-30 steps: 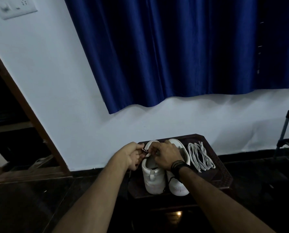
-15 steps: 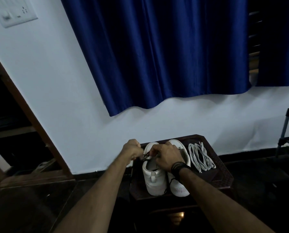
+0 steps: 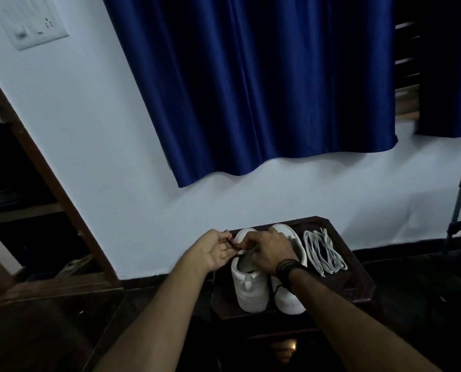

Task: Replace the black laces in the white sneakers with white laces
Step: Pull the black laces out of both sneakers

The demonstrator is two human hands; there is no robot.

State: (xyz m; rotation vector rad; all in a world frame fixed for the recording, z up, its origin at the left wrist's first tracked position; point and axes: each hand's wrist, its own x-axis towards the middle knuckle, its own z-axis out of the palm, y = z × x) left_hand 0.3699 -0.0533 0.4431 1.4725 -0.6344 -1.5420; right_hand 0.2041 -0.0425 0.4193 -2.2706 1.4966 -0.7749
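On small dark table (image 3: 358, 280) by wall: left hand (image 3: 215, 252) pinches black lace (image 3: 233, 244) above left sneaker (image 3: 248, 280); right hand (image 3: 271, 252) curled at eyelets, grip unclear. White laces (image 3: 323, 255) lie beside. Risk: sharp tug drags sneaker off edge; dim light, snagged eyelet.

The right hand (image 3: 271, 252) covers the eyelet area of both white sneakers (image 3: 251, 288), so how much black lace (image 3: 233, 243) is threaded there can't be told. The left hand (image 3: 216, 252) has that lace at its fingertips, too dim and small to make out the grip. The tabletop (image 3: 358, 280) fades into shadow at its near edge. Both forearms are cut off by the bottom edge.
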